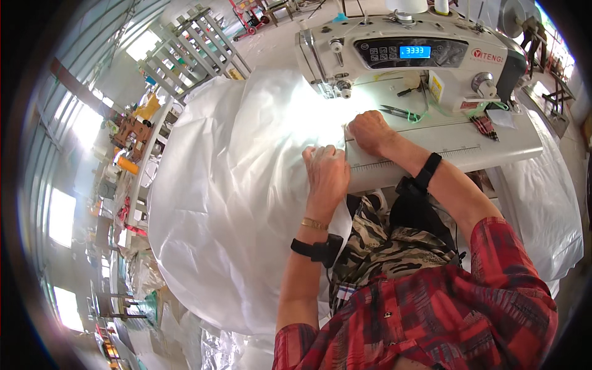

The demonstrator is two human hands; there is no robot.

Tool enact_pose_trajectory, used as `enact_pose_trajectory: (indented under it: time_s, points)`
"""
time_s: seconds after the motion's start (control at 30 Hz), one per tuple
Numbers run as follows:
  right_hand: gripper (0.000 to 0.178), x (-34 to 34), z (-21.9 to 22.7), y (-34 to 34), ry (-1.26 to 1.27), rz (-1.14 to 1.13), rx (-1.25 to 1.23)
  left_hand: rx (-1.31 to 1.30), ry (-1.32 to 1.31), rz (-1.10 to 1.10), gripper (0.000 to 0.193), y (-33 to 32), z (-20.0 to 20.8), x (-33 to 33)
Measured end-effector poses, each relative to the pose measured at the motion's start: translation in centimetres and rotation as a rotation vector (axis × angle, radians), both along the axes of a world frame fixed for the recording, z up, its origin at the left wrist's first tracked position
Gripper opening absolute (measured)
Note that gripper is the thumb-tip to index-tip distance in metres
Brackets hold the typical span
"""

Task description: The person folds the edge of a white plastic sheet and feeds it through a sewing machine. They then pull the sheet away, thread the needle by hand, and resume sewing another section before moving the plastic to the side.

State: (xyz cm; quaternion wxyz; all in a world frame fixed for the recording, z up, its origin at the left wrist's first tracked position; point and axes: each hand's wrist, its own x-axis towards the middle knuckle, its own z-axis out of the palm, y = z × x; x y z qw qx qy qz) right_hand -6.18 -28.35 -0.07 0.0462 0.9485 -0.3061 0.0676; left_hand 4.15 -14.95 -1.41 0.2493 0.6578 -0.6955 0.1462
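Observation:
A large, glossy white sheet (216, 185) spreads over the left of the sewing table and hangs down beside my lap. My left hand (327, 176) is closed on its right-hand edge, fingers curled toward the machine. Just ahead and to the right, my right hand (370, 132) is closed in a fist at that same edge, its fingertips hidden underneath. Beyond both hands stands a white sewing machine (327, 55). Its lamp glares on the sheet below the needle area, washing out detail there.
Dark thread snips (401, 113) with green cord lie right of the needle area. A ruler scale (444, 153) runs along the table's front. More white sheeting (542, 197) hangs at the right. A metal rack (191, 52) stands back left, and a cluttered bench (132, 166) lines the left side.

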Motion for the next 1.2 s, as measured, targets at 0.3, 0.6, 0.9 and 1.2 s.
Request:
enact_pose_trajectory:
  time_s: [0.3, 0.6, 0.9, 1.2]
  points:
    - [0.013, 0.2, -3.1, -2.0, -0.128, 0.068, -0.085, 0.025, -0.024, 0.046, 0.013, -2.3, 0.1, 0.7]
    - [0.020, -0.2, -2.2, -1.3, -0.293, 0.054, -0.063, 0.073, 0.003, 0.079, 0.013, -5.0, 0.1, 1.4]
    - [0.018, -0.9, -3.3, -2.6, -0.490, 0.057, 0.102, 0.062, -0.101, 0.126, 0.012, -2.4, 0.6, 0.6]
    - [0.020, -0.4, -2.9, -1.4, -0.466, 0.176, 0.007, 0.013, -0.170, 0.042, 0.011, -2.3, 0.5, 2.0]
